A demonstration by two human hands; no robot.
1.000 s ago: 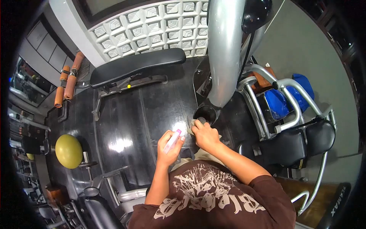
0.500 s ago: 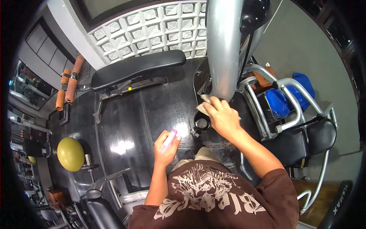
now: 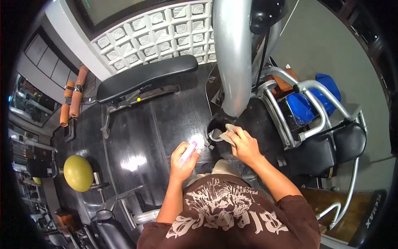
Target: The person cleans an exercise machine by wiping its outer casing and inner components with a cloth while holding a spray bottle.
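Observation:
My left hand [image 3: 182, 161] is closed around a clear bottle [image 3: 190, 152] with a pink top, held above the dark floor. In my right hand [image 3: 244, 145] is a folded beige cloth [image 3: 228, 135], gripped by the fingers. The cloth is beside a round black holder [image 3: 213, 124] at the foot of a thick silver machine column [image 3: 235, 62]. Whether the cloth touches the holder I cannot tell.
A black padded bench [image 3: 145, 78] stands at the upper left, a yellow-green ball [image 3: 78, 173] at the left. On the right are a silver-framed machine with black pads [image 3: 311, 155] and a blue covering [image 3: 302, 110]. A barbell-like weight [image 3: 99, 185] lies near the ball.
My right hand with the cloth went up to the column's base, then came back down beside the holder. My left hand has barely moved. The view has shifted slightly.

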